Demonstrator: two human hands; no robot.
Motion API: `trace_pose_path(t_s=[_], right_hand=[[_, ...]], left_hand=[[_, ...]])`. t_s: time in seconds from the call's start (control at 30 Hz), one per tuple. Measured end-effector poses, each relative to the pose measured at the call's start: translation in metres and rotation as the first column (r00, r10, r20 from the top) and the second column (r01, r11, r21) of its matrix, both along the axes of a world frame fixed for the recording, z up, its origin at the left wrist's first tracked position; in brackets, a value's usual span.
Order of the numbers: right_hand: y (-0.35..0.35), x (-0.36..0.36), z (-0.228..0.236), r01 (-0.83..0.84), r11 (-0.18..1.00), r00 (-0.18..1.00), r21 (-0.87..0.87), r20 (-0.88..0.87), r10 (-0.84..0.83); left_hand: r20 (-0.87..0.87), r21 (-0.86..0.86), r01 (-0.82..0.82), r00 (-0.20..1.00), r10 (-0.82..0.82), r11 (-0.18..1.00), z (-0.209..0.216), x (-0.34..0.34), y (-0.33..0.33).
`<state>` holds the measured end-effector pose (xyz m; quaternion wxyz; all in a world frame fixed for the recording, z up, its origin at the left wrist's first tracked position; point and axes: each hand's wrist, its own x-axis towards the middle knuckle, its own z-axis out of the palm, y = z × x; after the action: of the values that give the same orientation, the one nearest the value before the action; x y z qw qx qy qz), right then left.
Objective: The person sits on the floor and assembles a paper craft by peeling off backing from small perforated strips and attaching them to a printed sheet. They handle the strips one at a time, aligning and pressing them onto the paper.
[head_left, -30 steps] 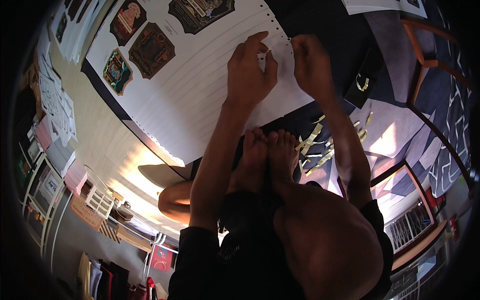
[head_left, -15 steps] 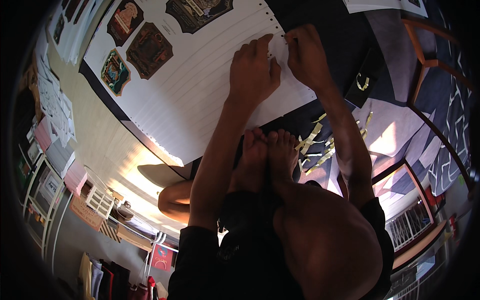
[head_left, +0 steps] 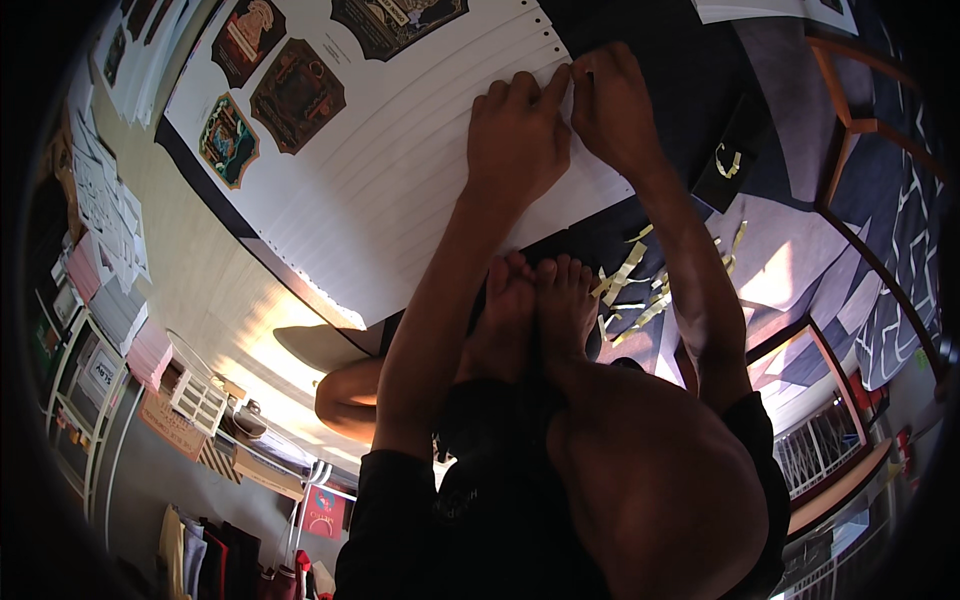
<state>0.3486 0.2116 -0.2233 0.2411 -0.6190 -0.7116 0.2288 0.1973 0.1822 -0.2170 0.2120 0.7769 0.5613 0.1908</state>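
Observation:
A large white sheet [head_left: 400,190] with long parallel creases or strips and dark dots along its far right edge lies in front of me. My left hand [head_left: 515,140] rests on it, index finger stretched to that edge, the other fingers bent over the paper and the thumb mostly hidden. My right hand [head_left: 612,110] is closed in a pinch at the same edge, its fingertips close to the left index finger. What it pinches is too small to make out. Several dark ornate printed labels [head_left: 297,97] show on the sheet's left part.
Yellowish paper strips [head_left: 625,275] lie scattered beside my bare feet [head_left: 565,300]. A black box-like object [head_left: 727,165] with a pale curled strip is to the right, near a wooden frame [head_left: 850,125]. Stacked papers [head_left: 105,215] and a rack [head_left: 85,400] line the left.
My left hand has shifted right and its index finger has come up to the right fingertips; its thumb has drawn in. The right hand has barely moved.

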Motion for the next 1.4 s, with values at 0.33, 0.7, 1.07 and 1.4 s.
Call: trace_pose_path(t_s=[0.33, 0.7, 1.07, 1.4], right_hand=[[0.011, 0.013, 0.005, 0.110, 0.993, 0.994, -0.033, -0.012, -0.110], [-0.016, 0.015, 0.026, -0.070, 0.932, 0.838, -0.356, -0.528, -0.139], [-0.035, -0.005, 0.032, 0.071, 0.929, 0.805, -0.362, -0.529, -0.268], [-0.033, -0.001, 0.032, 0.010, 0.986, 0.893, -0.165, -0.443, -0.083]], left_hand=[[0.133, -0.092, -0.031, 0.990, 0.043, 0.995, 0.002, -0.009, 0.003], [0.750, -0.450, -0.048, 0.522, 0.406, 0.892, 0.004, -0.020, 0.000], [0.608, -0.288, -0.158, 0.731, 0.308, 0.944, 0.018, -0.010, 0.001], [0.386, -0.097, -0.164, 0.903, 0.189, 0.982, 0.022, -0.008, 0.000]])
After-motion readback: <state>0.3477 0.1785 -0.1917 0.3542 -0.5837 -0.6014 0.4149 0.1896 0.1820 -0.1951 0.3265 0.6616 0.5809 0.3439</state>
